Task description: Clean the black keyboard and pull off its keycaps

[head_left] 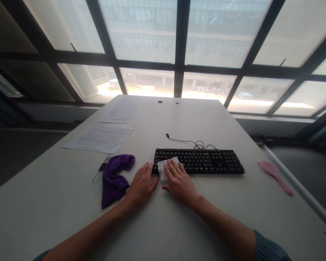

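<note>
A black keyboard point(206, 161) lies across the middle of the white table point(195, 119). My right hand point(180, 183) presses a white wipe point(164, 167) flat against the keyboard's left end, fingers stretched over it. My left hand point(141, 183) lies flat on the table beside it, fingertips touching the keyboard's left corner, fingers apart and holding nothing. A crumpled purple cloth point(114, 178) rests just left of my left hand.
The keyboard's cable point(188, 142) curls behind it. Printed sheets point(100, 137) lie at the back left, with more paper point(118, 111) beyond. A small black clip point(102, 167) sits by the cloth. A pink brush point(274, 175) lies near the right edge. Large windows stand behind the table.
</note>
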{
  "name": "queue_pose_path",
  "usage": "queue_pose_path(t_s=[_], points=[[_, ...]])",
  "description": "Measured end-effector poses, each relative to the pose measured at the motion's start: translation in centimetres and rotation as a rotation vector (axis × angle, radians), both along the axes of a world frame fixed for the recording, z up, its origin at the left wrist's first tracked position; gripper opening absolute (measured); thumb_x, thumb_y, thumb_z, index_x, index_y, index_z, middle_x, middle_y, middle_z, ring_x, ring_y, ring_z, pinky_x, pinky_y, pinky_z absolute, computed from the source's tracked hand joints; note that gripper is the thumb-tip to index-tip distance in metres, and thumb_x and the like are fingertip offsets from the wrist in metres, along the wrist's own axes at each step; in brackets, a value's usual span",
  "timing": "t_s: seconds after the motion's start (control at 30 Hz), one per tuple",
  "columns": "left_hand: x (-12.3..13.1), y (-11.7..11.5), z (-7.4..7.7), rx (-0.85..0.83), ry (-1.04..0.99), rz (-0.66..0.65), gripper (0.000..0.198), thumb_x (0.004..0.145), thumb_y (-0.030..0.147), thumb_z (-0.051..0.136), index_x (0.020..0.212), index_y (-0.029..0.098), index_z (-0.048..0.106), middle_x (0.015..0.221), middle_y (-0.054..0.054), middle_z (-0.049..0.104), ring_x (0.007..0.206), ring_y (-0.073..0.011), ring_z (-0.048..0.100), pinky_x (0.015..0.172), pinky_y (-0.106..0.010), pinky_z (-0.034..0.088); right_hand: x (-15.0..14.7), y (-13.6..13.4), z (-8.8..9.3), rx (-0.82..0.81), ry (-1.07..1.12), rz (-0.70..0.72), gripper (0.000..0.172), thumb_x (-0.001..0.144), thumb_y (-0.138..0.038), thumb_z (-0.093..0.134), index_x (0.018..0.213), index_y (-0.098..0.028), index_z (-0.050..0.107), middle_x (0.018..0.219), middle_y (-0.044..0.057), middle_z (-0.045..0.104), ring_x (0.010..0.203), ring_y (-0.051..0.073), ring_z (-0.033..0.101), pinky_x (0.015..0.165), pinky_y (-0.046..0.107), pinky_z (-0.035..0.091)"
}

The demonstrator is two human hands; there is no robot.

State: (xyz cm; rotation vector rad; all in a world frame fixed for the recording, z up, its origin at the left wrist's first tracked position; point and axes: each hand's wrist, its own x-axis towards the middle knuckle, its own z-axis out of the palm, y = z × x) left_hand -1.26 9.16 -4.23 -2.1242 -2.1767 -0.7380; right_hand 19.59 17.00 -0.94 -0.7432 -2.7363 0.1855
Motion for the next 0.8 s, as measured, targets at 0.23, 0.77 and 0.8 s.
queue_pose_path(t_s=[0.23, 0.77, 0.8], points=[[-0.2, 0.0, -0.1, -0.022, -0.007, 0.004, 0.061, 0.095, 0.035, 0.053, 0.15, 0.016, 0.037, 0.144, -0.017, 0.052, 0.14, -0.0336, 0.042, 0.116, -0.052, 0.039, 1.9, 1.9, -0.4, -0.037, -0.012, -0.325, 0.073, 0.102, -0.052, 0.041, 0.154, -0.001, 0.035, 0.163, 0.02, 0.023, 0.154, 0.031, 0.017, 0.125, 0.049, 0.017], [-0.3, 0.2, -0.2, -0.044, 0.021, 0.01, 0.059, 0.096, 0.038, 0.051, 0.148, 0.013, 0.038, 0.143, -0.017, 0.052, 0.14, -0.0325, 0.043, 0.117, -0.05, 0.038, 2.1, 0.9, -0.3, 0.001, 0.0, -0.131, 0.063, 0.102, -0.044, 0.046, 0.153, -0.009, 0.04, 0.163, 0.014, 0.027, 0.154, 0.027, 0.02, 0.126, 0.046, 0.014], [-0.3, 0.2, -0.2, -0.044, 0.02, 0.01, 0.059, 0.095, 0.038, 0.051, 0.148, 0.013, 0.038, 0.143, -0.017, 0.052, 0.14, -0.0327, 0.043, 0.117, -0.05, 0.038, 2.2, 1.1, -0.3, -0.001, 0.004, -0.192, 0.063, 0.102, -0.044, 0.044, 0.153, -0.007, 0.04, 0.163, 0.015, 0.028, 0.154, 0.028, 0.02, 0.126, 0.046, 0.014]])
